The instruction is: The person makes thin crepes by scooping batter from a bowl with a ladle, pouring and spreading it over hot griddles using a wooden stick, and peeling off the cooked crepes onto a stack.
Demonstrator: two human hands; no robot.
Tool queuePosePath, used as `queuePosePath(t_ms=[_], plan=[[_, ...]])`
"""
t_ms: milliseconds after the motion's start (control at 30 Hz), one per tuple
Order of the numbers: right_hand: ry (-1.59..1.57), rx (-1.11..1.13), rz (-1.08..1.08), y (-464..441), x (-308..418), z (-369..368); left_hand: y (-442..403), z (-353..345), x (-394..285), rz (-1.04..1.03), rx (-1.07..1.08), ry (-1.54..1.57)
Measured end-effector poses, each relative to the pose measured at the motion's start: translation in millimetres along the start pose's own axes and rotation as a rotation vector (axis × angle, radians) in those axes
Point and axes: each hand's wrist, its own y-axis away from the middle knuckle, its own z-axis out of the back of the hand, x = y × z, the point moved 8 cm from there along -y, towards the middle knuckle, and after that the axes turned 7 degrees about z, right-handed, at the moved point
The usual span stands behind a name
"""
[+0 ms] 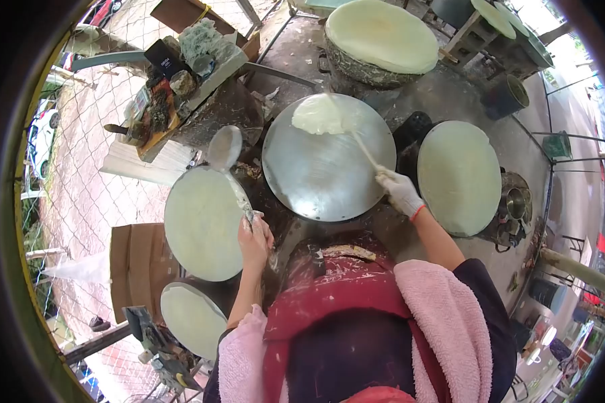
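Observation:
My left hand (255,240) is bare and closed around the batter-smeared handle of a ladle (225,146). The ladle's round bowl lies beyond the left griddle. My right hand (401,193), in a white glove with a red band at the wrist, grips a thin stick-handled spreader (364,149). Its far end reaches into pale batter (318,115) pooled on the far part of a round metal griddle (323,176). The near part of that griddle is bare and shiny. Whether the spreader's head presses on the plate is hidden by the batter.
Pale flat sheets cover round griddles at left (205,224), right (459,178) and lower left (193,319). A wide stack of pale rounds (382,35) sits on a basket at the back. A cluttered stand (181,94) is at upper left, beside a wire fence. Cardboard (141,265) stands at left.

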Motion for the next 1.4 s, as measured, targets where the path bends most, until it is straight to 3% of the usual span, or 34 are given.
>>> queuePosePath(t_ms=[100, 167, 233, 333, 433, 567, 600, 700, 800, 900, 1033, 1100, 1133, 1200, 1300, 1400], plan=[[0.006, 0.183, -0.069, 5, 22, -27, 6, 0, 6, 0.065, -0.019, -0.090], [-0.017, 0.207, 0.289, -11, 22, -17, 13, 0, 9, 0.108, -0.062, -0.102], [0.143, 0.072, 0.441, -25, 29, 30, 20, 2, 14, 0.150, -0.143, -0.070], [0.077, 0.124, 0.140, -51, 22, 51, 28, 4, 24, 0.133, -0.195, -0.050], [0.019, 0.388, 0.013, -28, 60, -1, 33, -5, 33, 0.215, -0.240, -0.045], [0.010, 0.438, 0.123, -55, 25, 3, 49, -15, 39, 0.260, -0.274, -0.077], [0.063, 0.431, 0.386, -64, 49, 19, 51, -16, 40, 0.261, -0.296, -0.069], [-0.021, 0.320, 0.256, -113, 51, 56, 57, -19, 44, 0.226, -0.338, -0.082], [0.023, 0.567, 0.024, -85, 56, 14, 60, -22, 51, 0.233, -0.352, -0.065], [0.091, 0.635, -0.022, -74, 42, -1, 67, -26, 54, 0.269, -0.371, -0.050], [0.240, 0.591, 0.321, -102, 81, 29, 71, -25, 52, 0.271, -0.398, -0.103], [0.079, 0.490, 0.297, -134, 85, 37, 74, -24, 54, 0.285, -0.421, -0.067], [0.160, 0.531, 0.260, -134, 85, 32, 76, -24, 55, 0.293, -0.432, -0.051], [0.258, 0.667, -0.018, -115, 73, 18, 80, -25, 57, 0.314, -0.436, -0.075], [0.247, 0.776, -0.098, -89, 67, 7, 88, -26, 63, 0.355, -0.450, -0.077], [0.233, 0.795, 0.101, -107, 72, 22, 91, -23, 63, 0.357, -0.446, -0.105]])
